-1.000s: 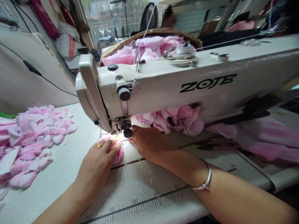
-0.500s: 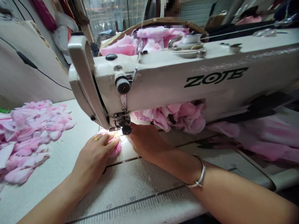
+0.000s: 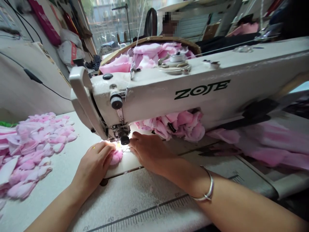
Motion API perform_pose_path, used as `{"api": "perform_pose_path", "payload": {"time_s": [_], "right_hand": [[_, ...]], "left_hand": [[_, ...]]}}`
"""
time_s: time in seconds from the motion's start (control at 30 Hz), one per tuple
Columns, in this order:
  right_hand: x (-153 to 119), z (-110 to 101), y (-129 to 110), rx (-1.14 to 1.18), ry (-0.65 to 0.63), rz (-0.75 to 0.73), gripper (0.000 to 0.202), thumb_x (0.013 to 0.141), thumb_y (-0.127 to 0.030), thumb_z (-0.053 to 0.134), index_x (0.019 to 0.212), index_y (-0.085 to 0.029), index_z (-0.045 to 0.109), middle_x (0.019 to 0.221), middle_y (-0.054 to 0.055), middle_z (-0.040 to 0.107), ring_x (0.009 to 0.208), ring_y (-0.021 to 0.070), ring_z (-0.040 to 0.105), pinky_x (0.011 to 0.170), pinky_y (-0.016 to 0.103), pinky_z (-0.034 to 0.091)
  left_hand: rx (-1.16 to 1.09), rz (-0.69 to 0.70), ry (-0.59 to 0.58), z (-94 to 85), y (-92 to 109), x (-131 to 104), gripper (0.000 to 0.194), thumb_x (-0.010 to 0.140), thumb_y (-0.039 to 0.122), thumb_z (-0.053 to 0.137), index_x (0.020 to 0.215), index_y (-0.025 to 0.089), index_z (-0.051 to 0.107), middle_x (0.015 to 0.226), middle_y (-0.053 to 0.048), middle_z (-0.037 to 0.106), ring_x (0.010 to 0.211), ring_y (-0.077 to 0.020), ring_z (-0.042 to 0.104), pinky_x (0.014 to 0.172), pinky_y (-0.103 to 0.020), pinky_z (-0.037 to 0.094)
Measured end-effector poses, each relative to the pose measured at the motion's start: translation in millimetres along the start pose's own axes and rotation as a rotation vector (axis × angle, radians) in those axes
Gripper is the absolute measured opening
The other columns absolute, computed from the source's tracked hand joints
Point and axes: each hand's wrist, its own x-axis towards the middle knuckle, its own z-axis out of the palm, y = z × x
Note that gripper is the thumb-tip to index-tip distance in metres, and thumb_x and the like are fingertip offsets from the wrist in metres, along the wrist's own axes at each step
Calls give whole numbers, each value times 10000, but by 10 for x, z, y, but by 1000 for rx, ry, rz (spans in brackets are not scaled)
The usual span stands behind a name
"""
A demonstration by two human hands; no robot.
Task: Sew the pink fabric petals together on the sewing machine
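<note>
A small pink fabric piece [image 3: 116,158] lies under the needle area of the white sewing machine [image 3: 154,96], lit by its lamp. My left hand [image 3: 95,161], with a ring on one finger, is closed on the left side of that piece. Just right of the presser foot, my right hand [image 3: 149,151] has its fingers curled close to the needle; what its fingertips touch, if anything, is hidden. A silver bracelet [image 3: 209,187] circles the right wrist. Gathered pink fabric [image 3: 178,125] sits behind the right hand, beneath the machine's arm.
Many pink petal-shaped pieces [image 3: 36,148] spread over the table's left side. A round basket [image 3: 193,48] of pink fabric stands behind the machine. More pink cloth [image 3: 263,138] and dark scissors [image 3: 212,151] lie at right. A ruler scale [image 3: 145,212] runs along the front edge. People are in the background.
The camera view has shifted, so the machine appears lower and further left. My left fingers have drawn back and curled at the pink piece. My right hand stays beside the needle.
</note>
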Motion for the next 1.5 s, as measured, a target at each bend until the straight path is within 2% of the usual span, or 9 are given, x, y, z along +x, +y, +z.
{"api": "perform_pose_path", "payload": {"time_s": [0.1,0.23,0.33,0.5,0.67,0.77,0.97,1.3,1.5], "right_hand": [[-10,18,-25,32,-16,-27,132,814,-125,522,845,-203,624,879,28,639,600,170,588,411,297,240],[-18,77,-57,15,42,-59,197,719,-52,565,825,-205,630,820,23,626,529,158,556,396,300,155],[-26,99,-77,-6,62,-76,210,674,-12,560,770,-192,607,801,27,615,492,145,535,388,301,138],[-23,74,-91,-26,12,-88,212,634,22,578,700,-178,553,757,20,605,478,125,530,379,297,132],[-23,45,-27,18,-18,-27,127,729,-61,586,712,-184,558,805,14,625,518,153,555,397,313,129],[-13,50,4,40,24,-11,114,796,-86,534,780,-189,581,857,13,631,574,164,576,412,322,135],[21,145,1,28,58,-60,80,805,-119,560,800,-188,598,841,18,639,578,160,561,437,327,124],[27,99,-24,-28,32,-64,193,755,-36,531,819,-201,610,781,29,627,592,176,538,442,319,153],[96,58,-59,-72,-27,-2,192,823,-93,498,867,-213,641,658,31,609,557,182,513,462,306,187]], "left_hand": [[17,12,20,-18,7,13,166,942,216,413,977,206,576,944,-45,567,868,-175,532,750,-328,475],[34,71,55,-31,24,41,133,922,194,459,941,198,590,859,-38,551,826,-178,498,761,-346,454],[60,81,73,-17,44,59,118,910,196,488,928,202,604,796,-24,548,776,-173,484,768,-357,442],[81,86,76,5,94,66,135,913,166,479,947,212,601,810,-2,601,749,-161,508,826,-380,424],[65,79,20,-27,159,62,166,946,240,454,998,226,611,854,-10,636,777,-177,510,851,-407,424],[72,96,-2,-43,196,48,196,955,238,435,1023,210,617,867,-25,631,809,-188,516,873,-422,427],[70,101,-38,-38,235,6,237,956,187,407,1090,179,603,881,-35,611,856,-195,525,1001,-483,369],[122,115,-31,-24,265,20,264,928,147,418,1121,147,598,914,-66,596,868,-222,495,936,-466,429],[184,92,-51,27,208,55,232,899,155,502,1101,159,614,857,-54,596,818,-206,496,922,-435,436]]}}
